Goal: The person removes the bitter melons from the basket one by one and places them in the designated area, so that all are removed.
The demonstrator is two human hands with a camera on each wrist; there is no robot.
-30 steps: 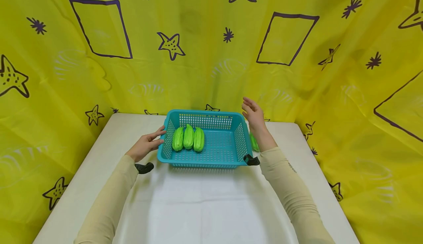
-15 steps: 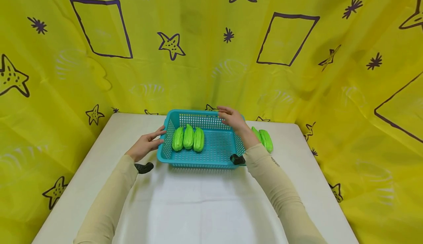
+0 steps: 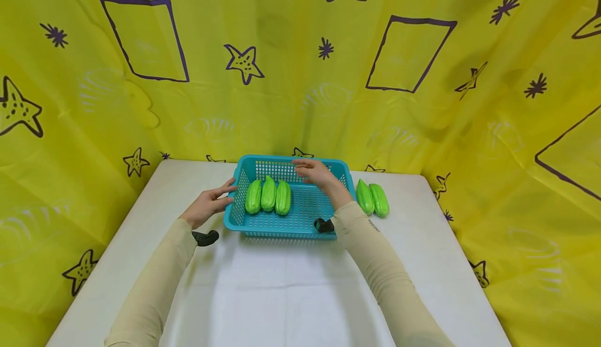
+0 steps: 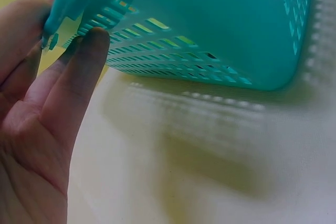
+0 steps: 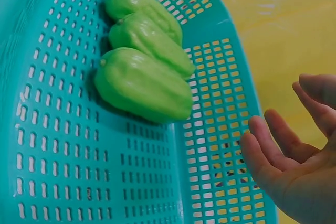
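Note:
A turquoise perforated plastic basket (image 3: 305,224) stands near the back of the white table. Inside, toward its left end, three light green, ridged, elongated vegetables (image 3: 283,198) lie side by side; the right wrist view shows these vegetables (image 5: 144,85) from above. My left hand (image 3: 206,208) holds the basket's left rim, and in the left wrist view its fingers (image 4: 79,72) reach the outer wall under that rim. Over the basket's right half hovers my right hand (image 3: 319,175), its fingers loosely bent around nothing. Two more green vegetables (image 3: 379,201) lie outside, right of the basket.
A yellow curtain (image 3: 281,112) with starfish prints hangs behind the table and along both sides. White cloth (image 3: 286,295) covers the tabletop. Each wrist carries a black camera mount (image 3: 205,238).
My right hand has moved left from the basket's right edge to above its inside, uncovering both vegetables on the table. The left hand, basket and vegetables have stayed put.

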